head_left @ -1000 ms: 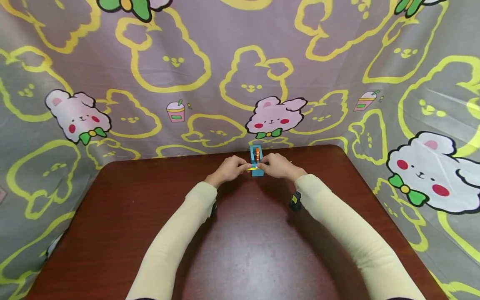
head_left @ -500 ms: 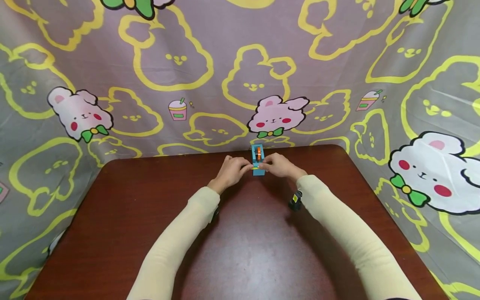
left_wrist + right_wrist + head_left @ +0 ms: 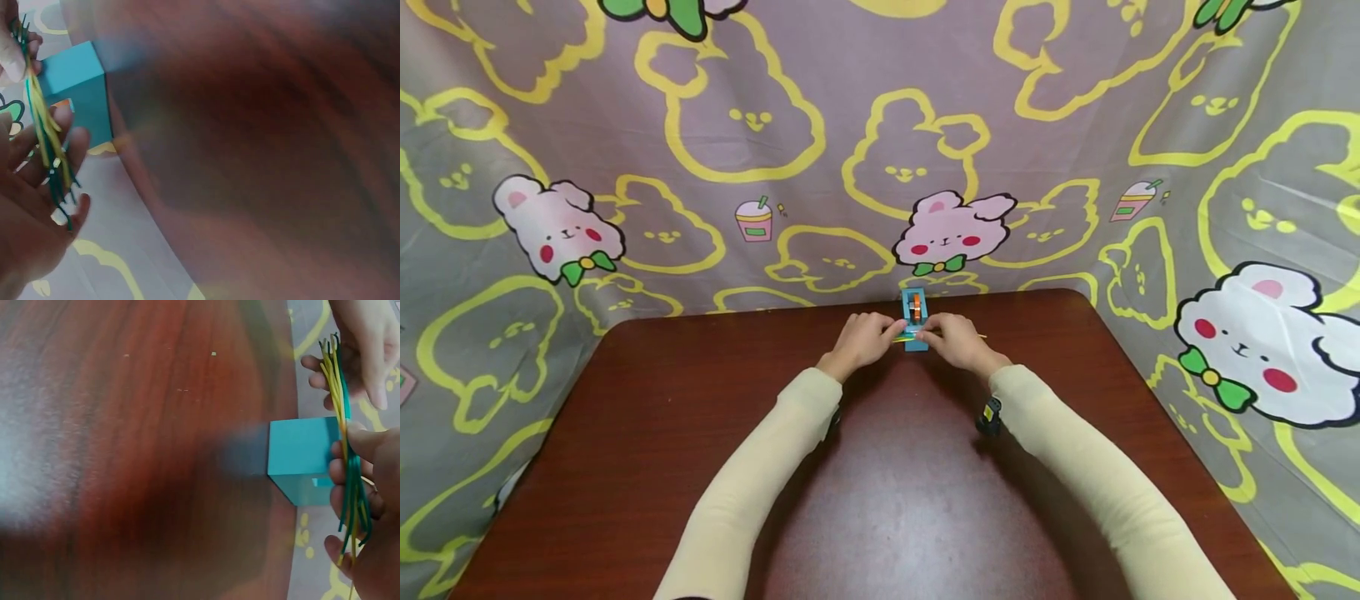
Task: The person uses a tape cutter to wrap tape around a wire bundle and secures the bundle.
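My right hand (image 3: 957, 340) pinches a bundle of thin yellow and green wires (image 3: 345, 428) between thumb and fingers, near the bundle's middle. In the left wrist view the wires (image 3: 45, 128) run lengthwise across the spread fingers of my left hand (image 3: 37, 206). From the right wrist view, a gap shows between the left thumb and fingers, with the wire ends in front of the fingers. Just under both hands stands a blue tape dispenser (image 3: 915, 344), with an orange reel (image 3: 917, 306) in its frame.
The brown wooden table (image 3: 700, 400) has its far edge right behind the dispenser. A printed curtain (image 3: 820, 100) with cartoon bears and rabbits hangs around the back and sides. Small specks (image 3: 213, 354) lie on the tabletop.
Both hands stay close together in front of the dispenser and shift slightly. The yellow wires show more beyond the right hand than half a second ago.
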Motion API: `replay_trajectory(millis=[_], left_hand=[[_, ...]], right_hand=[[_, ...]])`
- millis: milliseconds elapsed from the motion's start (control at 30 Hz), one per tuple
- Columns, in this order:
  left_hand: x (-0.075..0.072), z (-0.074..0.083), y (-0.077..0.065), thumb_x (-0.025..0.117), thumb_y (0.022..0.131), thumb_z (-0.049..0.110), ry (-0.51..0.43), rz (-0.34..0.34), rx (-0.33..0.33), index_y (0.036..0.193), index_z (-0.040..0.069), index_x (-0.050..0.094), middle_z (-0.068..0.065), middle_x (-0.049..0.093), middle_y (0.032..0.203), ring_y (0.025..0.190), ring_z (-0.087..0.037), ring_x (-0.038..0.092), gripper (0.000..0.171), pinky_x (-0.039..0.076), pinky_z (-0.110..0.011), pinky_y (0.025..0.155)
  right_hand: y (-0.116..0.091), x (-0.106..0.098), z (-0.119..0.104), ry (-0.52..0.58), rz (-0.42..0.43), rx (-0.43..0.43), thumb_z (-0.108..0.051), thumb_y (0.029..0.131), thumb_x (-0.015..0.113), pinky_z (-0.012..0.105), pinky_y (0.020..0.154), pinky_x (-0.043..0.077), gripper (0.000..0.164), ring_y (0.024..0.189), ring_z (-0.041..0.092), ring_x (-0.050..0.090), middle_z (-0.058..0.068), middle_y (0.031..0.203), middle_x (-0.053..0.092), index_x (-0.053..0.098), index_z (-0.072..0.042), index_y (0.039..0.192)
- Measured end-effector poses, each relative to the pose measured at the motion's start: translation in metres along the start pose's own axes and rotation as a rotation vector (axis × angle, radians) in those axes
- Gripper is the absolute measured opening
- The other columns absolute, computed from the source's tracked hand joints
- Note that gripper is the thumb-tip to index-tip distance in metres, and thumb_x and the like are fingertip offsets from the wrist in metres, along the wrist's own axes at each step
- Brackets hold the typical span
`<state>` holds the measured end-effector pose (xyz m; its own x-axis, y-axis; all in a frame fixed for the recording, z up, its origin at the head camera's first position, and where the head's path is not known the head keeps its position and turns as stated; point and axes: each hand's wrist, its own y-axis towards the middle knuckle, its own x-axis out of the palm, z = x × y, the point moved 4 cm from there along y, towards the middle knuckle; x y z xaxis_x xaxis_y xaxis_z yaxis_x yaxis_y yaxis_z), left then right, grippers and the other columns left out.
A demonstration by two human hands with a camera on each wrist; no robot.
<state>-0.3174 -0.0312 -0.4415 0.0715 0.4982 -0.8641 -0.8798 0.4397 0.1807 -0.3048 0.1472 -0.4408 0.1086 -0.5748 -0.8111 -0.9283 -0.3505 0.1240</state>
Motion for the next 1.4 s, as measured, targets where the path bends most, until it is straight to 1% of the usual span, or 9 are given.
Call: replay_trajectory(millis=[133,200,300,433,567,767,933,1200,1400], left_hand=[[0.001,0.005,0.005,0.049,0.106,0.043,-0.009,-0.039,-0.069,0.068,0.009,0.066,0.002,0.041,0.053,0.05,-0.015,0.036,0.054,0.032,-0.032,0.055],[0.004,0.006,0.008,0.047,0.106,0.045,-0.004,-0.064,-0.111,0.074,0.007,0.071,0.002,0.044,0.054,0.053,-0.015,0.04,0.055,0.036,-0.034,0.062],[0.006,0.009,0.011,0.045,0.106,0.048,-0.005,-0.093,-0.168,0.078,0.007,0.074,0.001,0.051,0.056,0.058,-0.017,0.048,0.057,0.041,-0.041,0.079],[0.009,0.011,0.016,0.045,0.105,0.052,-0.03,-0.093,-0.233,0.076,0.007,0.072,-0.002,0.059,0.061,0.07,-0.022,0.059,0.06,0.036,-0.051,0.096],[0.011,0.011,0.02,0.048,0.103,0.055,-0.052,-0.082,-0.304,0.083,0.008,0.071,-0.003,0.062,0.068,0.081,-0.024,0.063,0.056,0.03,-0.055,0.103],[0.017,0.01,0.023,0.052,0.099,0.059,-0.073,-0.131,-0.37,0.089,0.007,0.069,-0.006,0.064,0.076,0.083,-0.027,0.062,0.056,0.028,-0.056,0.105],[0.017,0.01,0.024,0.055,0.097,0.061,-0.109,-0.152,-0.4,0.098,0.008,0.071,-0.003,0.067,0.085,0.096,-0.027,0.063,0.055,0.029,-0.058,0.105],[0.015,0.009,0.026,0.059,0.096,0.057,-0.209,-0.191,-0.463,0.086,0.007,0.068,-0.014,0.072,0.084,0.086,-0.03,0.063,0.052,0.035,-0.053,0.099],[0.015,0.006,0.027,0.063,0.095,0.056,-0.267,-0.18,-0.498,0.089,0.006,0.069,-0.015,0.073,0.084,0.086,-0.033,0.066,0.051,0.038,-0.048,0.093]], right_hand=[[-0.003,0.002,0.002,-0.006,0.052,-0.043,-0.022,0.098,0.068,0.044,0.088,0.05,0.021,0.096,0.026,0.064,0.009,0.101,0.071,0.075,-0.003,0.102],[-0.005,0.004,0.003,-0.005,0.069,-0.051,-0.021,0.098,0.069,0.043,0.087,0.05,0.021,0.097,0.026,0.064,0.009,0.102,0.071,0.076,-0.003,0.102],[-0.007,0.005,0.005,0.007,0.076,-0.044,-0.022,0.097,0.07,0.042,0.084,0.051,0.02,0.093,0.024,0.064,0.008,0.101,0.071,0.077,-0.004,0.103],[-0.008,0.007,0.007,0.011,0.089,-0.052,-0.021,0.096,0.072,0.041,0.082,0.051,0.019,0.091,0.022,0.064,0.007,0.099,0.072,0.077,-0.004,0.102],[-0.008,0.009,0.009,0.02,0.111,-0.074,-0.019,0.095,0.073,0.042,0.086,0.051,0.018,0.094,0.024,0.066,0.009,0.099,0.072,0.077,-0.003,0.101],[-0.007,0.009,0.01,0.065,0.122,-0.077,-0.017,0.094,0.074,0.043,0.086,0.053,0.018,0.097,0.027,0.068,0.012,0.099,0.074,0.078,0.0,0.1],[-0.005,0.008,0.012,0.119,0.117,-0.063,-0.015,0.093,0.075,0.041,0.082,0.054,0.017,0.092,0.024,0.068,0.01,0.097,0.075,0.078,0.0,0.099],[-0.004,0.01,0.016,0.128,0.11,-0.046,-0.016,0.093,0.075,0.04,0.081,0.053,0.016,0.092,0.022,0.067,0.009,0.096,0.075,0.078,-0.001,0.098],[-0.004,0.011,0.018,0.136,0.127,-0.063,-0.014,0.093,0.075,0.041,0.082,0.053,0.013,0.092,0.023,0.067,0.009,0.096,0.074,0.078,-0.002,0.096]])
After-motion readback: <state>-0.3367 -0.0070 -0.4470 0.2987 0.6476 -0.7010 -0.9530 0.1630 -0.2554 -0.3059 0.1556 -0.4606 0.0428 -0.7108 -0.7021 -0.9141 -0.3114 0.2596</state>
